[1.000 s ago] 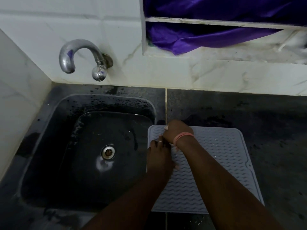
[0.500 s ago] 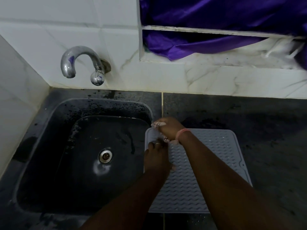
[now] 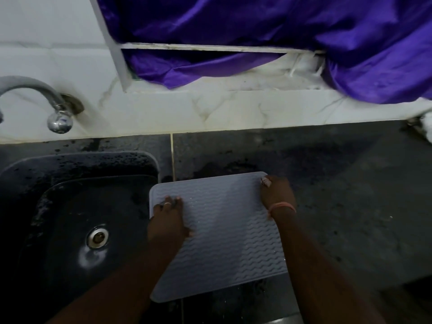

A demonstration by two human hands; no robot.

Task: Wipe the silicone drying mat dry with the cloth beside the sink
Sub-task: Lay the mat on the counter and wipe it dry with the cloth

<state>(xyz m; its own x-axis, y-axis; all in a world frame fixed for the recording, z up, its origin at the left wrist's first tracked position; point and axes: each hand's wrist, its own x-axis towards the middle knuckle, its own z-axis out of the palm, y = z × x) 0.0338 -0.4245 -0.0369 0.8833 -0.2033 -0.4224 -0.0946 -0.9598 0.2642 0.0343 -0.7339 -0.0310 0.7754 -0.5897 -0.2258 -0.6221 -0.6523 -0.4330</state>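
Grey wavy-ribbed mat [image 3: 224,230]: left hand [image 3: 167,224] flat, spread; right hand [image 3: 277,194] gripping edge.

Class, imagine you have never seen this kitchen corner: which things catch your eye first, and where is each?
The shiny purple cloth draped over the white ledge along the top stands out first against the pale wall tiles. Below it, on the dark counter right of the black sink, lies a grey ridged silicone mat. The left hand rests on its left side and the right hand on its far right edge.

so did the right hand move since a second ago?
Yes. The right hand went from the mat's far corner nearest the sink to its other far corner.
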